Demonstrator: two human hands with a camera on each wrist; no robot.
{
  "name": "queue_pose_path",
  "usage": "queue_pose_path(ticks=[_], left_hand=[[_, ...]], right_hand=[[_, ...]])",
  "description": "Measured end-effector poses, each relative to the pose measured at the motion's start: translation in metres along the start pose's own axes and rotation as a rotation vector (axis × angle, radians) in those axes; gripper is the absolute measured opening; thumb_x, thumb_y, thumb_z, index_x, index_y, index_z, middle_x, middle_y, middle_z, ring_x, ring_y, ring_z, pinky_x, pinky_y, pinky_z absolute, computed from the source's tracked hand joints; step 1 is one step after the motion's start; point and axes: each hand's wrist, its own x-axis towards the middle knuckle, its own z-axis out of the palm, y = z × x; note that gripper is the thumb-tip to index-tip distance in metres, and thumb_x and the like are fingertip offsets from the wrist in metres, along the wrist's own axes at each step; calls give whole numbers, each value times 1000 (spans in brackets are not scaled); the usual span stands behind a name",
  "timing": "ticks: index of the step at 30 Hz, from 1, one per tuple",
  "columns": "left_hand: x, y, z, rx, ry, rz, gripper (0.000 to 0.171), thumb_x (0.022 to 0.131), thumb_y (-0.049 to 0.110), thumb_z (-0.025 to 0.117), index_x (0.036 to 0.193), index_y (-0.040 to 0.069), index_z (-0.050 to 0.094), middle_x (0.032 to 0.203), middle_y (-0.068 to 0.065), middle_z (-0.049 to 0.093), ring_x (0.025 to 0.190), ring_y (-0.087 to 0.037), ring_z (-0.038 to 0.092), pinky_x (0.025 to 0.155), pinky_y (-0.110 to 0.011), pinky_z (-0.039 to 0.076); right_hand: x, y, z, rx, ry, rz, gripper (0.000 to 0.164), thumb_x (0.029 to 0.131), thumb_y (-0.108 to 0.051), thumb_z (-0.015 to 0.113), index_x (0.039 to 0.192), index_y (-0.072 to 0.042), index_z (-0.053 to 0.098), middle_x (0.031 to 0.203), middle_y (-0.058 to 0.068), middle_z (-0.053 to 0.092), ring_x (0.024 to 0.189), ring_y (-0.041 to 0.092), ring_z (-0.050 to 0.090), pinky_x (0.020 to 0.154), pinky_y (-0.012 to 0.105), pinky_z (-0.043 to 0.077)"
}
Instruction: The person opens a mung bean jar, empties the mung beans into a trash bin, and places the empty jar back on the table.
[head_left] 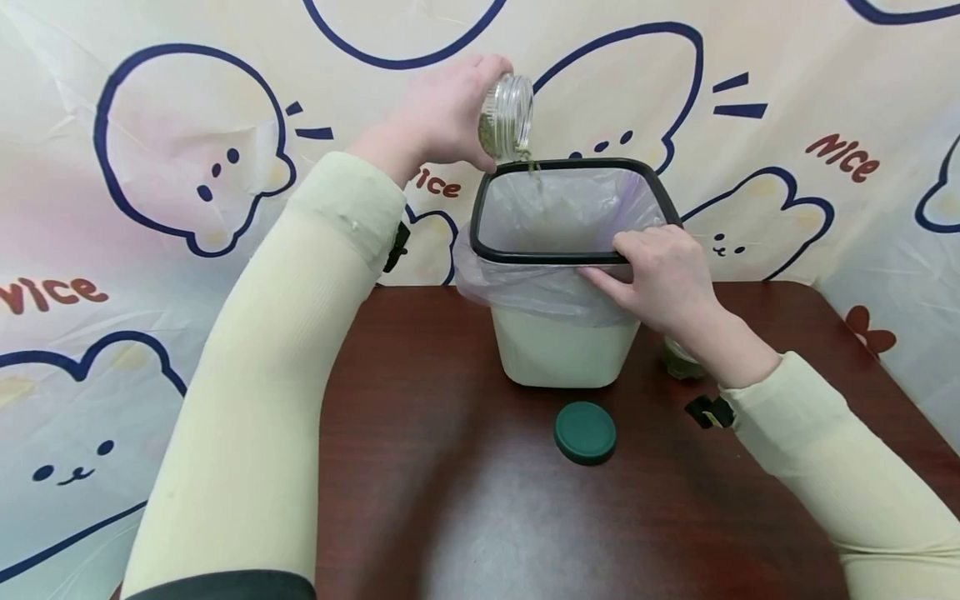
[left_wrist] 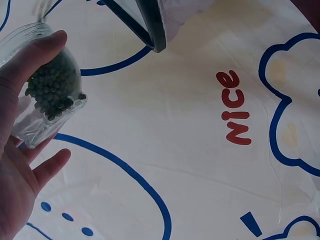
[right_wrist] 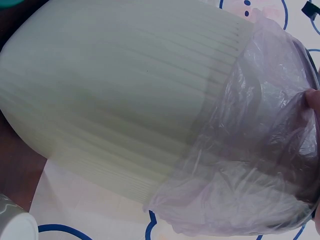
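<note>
My left hand grips a clear jar tipped on its side above the left back of a trash bin. Small green beans fill part of the jar in the left wrist view, and some fall from its mouth toward the bin. The pale bin stands upright with a black rim and a thin translucent bag folded over its outside. At the front right corner my right hand holds the rim, thumb against the bag below. The bin's bottom inside is hidden.
A green round lid lies on the dark wooden table in front of the bin. Another jar with green contents stands behind my right wrist, partly hidden. A printed cloth hangs close behind the bin.
</note>
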Motion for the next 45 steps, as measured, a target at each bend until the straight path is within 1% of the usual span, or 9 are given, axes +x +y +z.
queue_pose_path(ticks=[7, 15, 19, 24, 32, 36, 41, 43, 45], left_hand=[[0, 3, -8, 46, 39, -39, 92, 67, 33, 75, 140, 17, 22, 136, -2, 34, 121, -18, 36, 96, -38, 33], [0, 2, 0, -3, -93, -7, 94, 62, 23, 78, 138, 13, 23, 133, -7, 36, 118, -22, 39, 96, -34, 33], [-2, 0, 1, -26, -49, -12, 94, 62, 23, 79, 138, 13, 24, 132, -7, 37, 118, -22, 39, 97, -34, 32], [0, -1, -3, 4, 23, -13, 93, 64, 27, 78, 139, 15, 23, 134, -4, 36, 121, -19, 36, 97, -34, 32], [-1, 4, 1, -14, -119, -9, 95, 63, 23, 79, 139, 13, 22, 132, -8, 36, 118, -23, 38, 96, -36, 33], [-2, 2, 3, -4, -94, -18, 95, 63, 24, 79, 139, 14, 22, 133, -8, 36, 118, -23, 39, 97, -37, 33], [-2, 1, 3, 9, 18, 7, 94, 63, 28, 78, 139, 15, 23, 132, -6, 37, 119, -20, 38, 97, -33, 32], [-1, 2, 2, 14, 10, 6, 94, 63, 28, 78, 138, 14, 23, 132, -6, 37, 119, -20, 38, 96, -33, 33], [0, 3, 2, 26, -32, 4, 94, 63, 28, 78, 138, 14, 24, 132, -7, 37, 118, -22, 39, 97, -35, 33]], right_hand=[[0, 1, -2, -2, -9, 7, 43, 77, -37, 65, 56, -10, 39, 48, 1, 32, 43, 18, 32, 47, 30, 23], [-1, 0, -1, -2, -13, 12, 43, 77, -37, 65, 56, -10, 39, 48, 1, 32, 43, 18, 32, 47, 30, 24], [-1, 0, -1, -2, -11, 7, 43, 77, -37, 65, 56, -10, 39, 48, 1, 32, 43, 18, 32, 47, 31, 24], [-1, 0, -1, 0, -7, 6, 43, 77, -37, 65, 56, -10, 39, 48, 1, 31, 43, 18, 31, 47, 30, 23], [-1, 0, 0, 5, 6, 4, 44, 76, -37, 65, 55, -11, 38, 47, 0, 30, 42, 17, 30, 47, 31, 24], [-2, 0, 0, 7, 9, 2, 44, 76, -37, 66, 55, -11, 37, 47, 0, 30, 42, 18, 30, 47, 31, 24], [-1, 0, 0, 7, 13, 2, 44, 75, -37, 66, 55, -11, 38, 47, 0, 30, 42, 17, 30, 47, 31, 24], [-1, 0, 0, 8, 15, 2, 44, 75, -37, 67, 55, -11, 38, 47, 0, 30, 42, 17, 30, 47, 31, 24], [-1, 0, 0, 8, 16, 2, 44, 75, -37, 67, 55, -11, 38, 47, -1, 30, 42, 17, 31, 47, 31, 23]])
